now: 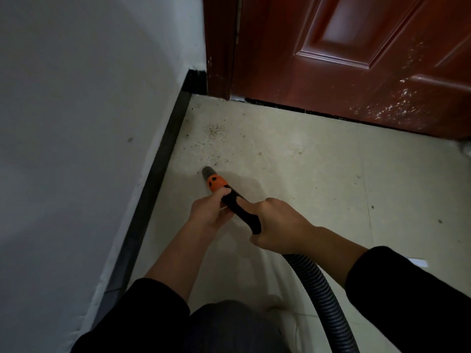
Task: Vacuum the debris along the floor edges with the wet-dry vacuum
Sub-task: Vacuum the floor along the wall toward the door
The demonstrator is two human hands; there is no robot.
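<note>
A pale wall (76, 123) fills the left of the view, with a black skirting (158, 179) running along its foot toward the corner. Just right of the skirting, my left hand (209, 210) curls round the front of the vacuum wand, fingers wrapped tight just behind its orange collar (216, 183). Beyond the collar the grey nozzle (207, 171) points forward and down at the floor (331, 174), its tip near the skirting but apart from it; whether the tip touches the tile I cannot tell. Ahead of the nozzle, between it and the corner, lies the debris (215, 133): a scatter of dark specks and grit on the pale tile, thickest toward the corner and thinning near the tip. Behind my left hand the black handle (242, 212) slopes back to my right hand (280, 225), which grips its rear end in a closed fist, knuckles up. From under that fist the ribbed grey hose (318, 289) curves down and off the bottom edge. Both my arms wear black sleeves (407, 289) that end short of the wrists. A few more dark flecks dot the floor further right. Across the top right stands a reddish-brown door (356, 59) beside its frame (219, 47), its lower part spattered with white marks.
</note>
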